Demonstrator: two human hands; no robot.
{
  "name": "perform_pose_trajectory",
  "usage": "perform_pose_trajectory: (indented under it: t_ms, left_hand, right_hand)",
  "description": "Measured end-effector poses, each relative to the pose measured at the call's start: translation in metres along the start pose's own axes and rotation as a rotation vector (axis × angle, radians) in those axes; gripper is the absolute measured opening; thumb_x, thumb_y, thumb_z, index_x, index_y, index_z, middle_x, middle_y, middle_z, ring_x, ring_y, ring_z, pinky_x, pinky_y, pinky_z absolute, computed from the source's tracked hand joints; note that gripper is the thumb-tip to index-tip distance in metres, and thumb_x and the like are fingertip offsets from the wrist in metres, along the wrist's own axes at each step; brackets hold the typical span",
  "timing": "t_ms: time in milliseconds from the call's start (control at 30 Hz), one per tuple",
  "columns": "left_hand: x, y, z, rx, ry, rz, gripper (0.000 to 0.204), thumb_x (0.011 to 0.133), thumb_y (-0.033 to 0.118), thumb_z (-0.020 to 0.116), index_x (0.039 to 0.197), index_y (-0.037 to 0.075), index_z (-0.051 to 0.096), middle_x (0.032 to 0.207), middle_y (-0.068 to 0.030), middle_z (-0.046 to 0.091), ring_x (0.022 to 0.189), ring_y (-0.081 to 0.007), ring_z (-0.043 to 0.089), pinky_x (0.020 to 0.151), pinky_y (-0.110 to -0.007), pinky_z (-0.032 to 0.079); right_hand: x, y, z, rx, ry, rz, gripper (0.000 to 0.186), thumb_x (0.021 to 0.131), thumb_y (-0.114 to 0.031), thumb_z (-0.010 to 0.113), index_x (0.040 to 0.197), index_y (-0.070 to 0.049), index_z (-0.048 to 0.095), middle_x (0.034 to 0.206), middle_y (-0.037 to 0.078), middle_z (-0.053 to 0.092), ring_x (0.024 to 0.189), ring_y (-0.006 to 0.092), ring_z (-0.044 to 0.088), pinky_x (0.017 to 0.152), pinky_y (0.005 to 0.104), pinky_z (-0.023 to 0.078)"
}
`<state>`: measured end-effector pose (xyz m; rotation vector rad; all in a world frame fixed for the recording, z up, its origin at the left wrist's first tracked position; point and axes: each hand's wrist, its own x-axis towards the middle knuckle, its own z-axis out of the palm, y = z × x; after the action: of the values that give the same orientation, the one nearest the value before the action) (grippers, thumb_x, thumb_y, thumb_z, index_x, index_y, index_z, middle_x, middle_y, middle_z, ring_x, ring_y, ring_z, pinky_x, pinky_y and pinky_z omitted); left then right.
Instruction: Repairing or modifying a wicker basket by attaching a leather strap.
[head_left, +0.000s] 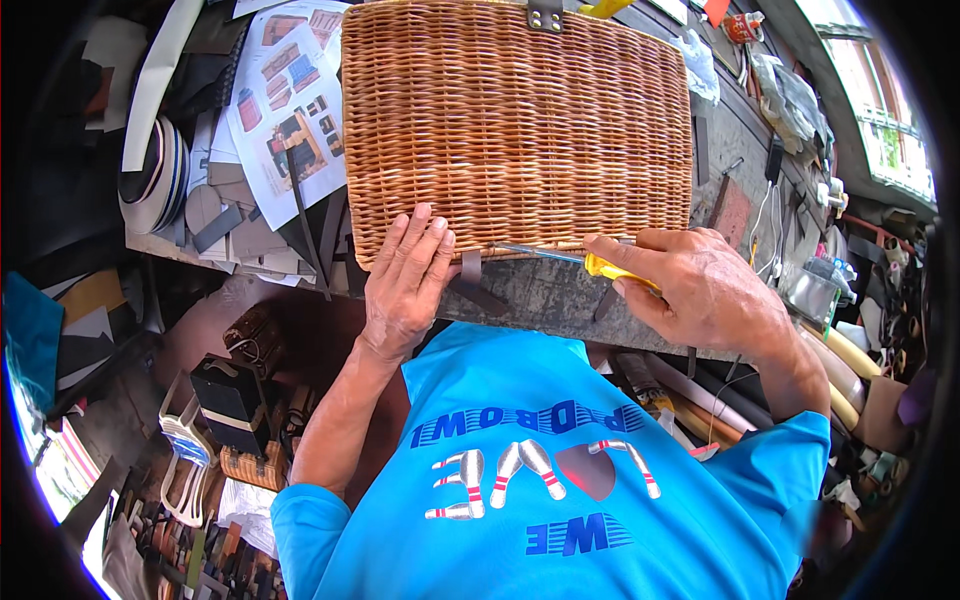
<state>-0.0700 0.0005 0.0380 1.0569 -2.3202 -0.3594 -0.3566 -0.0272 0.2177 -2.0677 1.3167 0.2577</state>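
Observation:
A brown wicker basket point(520, 130) lies on the workbench, its woven face up. A dark leather tab with metal studs point(545, 15) sits at its far edge. My left hand point(405, 280) rests on the near left part of the weave, fingers stretched out flat. Beside its thumb a dark leather strap point(478, 292) hangs from the basket's near edge. In my right hand point(700, 285) is a yellow-handled screwdriver point(610, 270), fingers closed round the handle. Its thin metal shaft points left along the near rim, with the tip at the weave; how deep it goes I cannot tell.
Printed sheets with bag pictures point(290, 110) and leather scraps point(235, 215) lie left of the basket. A reddish-brown block point(735, 210), cables and plastic bags point(790, 95) are on the right. Rolls of material point(840, 370) stand below the bench at right; smaller wicker baskets point(255, 465) sit lower left.

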Motion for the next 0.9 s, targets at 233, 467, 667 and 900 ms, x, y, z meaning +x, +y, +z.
perform_pose_trajectory:
  t_ms: [233,467,667,900]
  left_hand:
    - [-0.003,-0.001,0.001,0.010,0.007,0.013,0.048,0.076,0.002,0.077,0.122,-0.004,0.067,0.131,-0.0164,0.063,0.130,-0.0357,0.056,0.113,-0.050,0.042]
    - [-0.002,-0.001,0.001,-0.010,0.009,0.010,0.047,0.077,0.000,0.077,0.122,-0.004,0.067,0.130,-0.0168,0.063,0.129,-0.0355,0.057,0.111,-0.049,0.044]
    - [-0.002,-0.002,0.001,-0.006,0.000,0.007,0.046,0.077,0.001,0.077,0.122,-0.003,0.067,0.131,-0.0163,0.063,0.128,-0.0349,0.058,0.111,-0.049,0.044]
    - [-0.004,-0.004,0.005,-0.003,-0.007,0.016,0.044,0.078,0.002,0.076,0.122,-0.003,0.068,0.131,-0.0165,0.064,0.128,-0.0345,0.058,0.110,-0.048,0.045]
  right_hand:
    - [0.002,-0.001,0.000,-0.022,-0.017,-0.027,0.040,0.088,-0.016,0.063,0.127,-0.009,0.062,0.077,0.017,0.064,0.071,0.0380,0.066,0.066,0.0506,0.053]
    - [0.025,0.007,-0.016,0.022,-0.130,-0.057,0.030,0.087,-0.015,0.060,0.114,-0.004,0.068,0.081,0.018,0.068,0.074,0.0378,0.067,0.072,0.0505,0.054]
    - [0.069,0.001,-0.045,-0.157,-0.310,-0.195,0.029,0.089,-0.019,0.056,0.107,-0.001,0.069,0.093,0.021,0.071,0.090,0.0398,0.069,0.083,0.0520,0.054]
    - [0.051,-0.002,-0.031,-0.372,-0.147,-0.402,0.041,0.095,-0.026,0.059,0.131,-0.005,0.060,0.090,0.019,0.071,0.085,0.0362,0.070,0.081,0.0462,0.057]
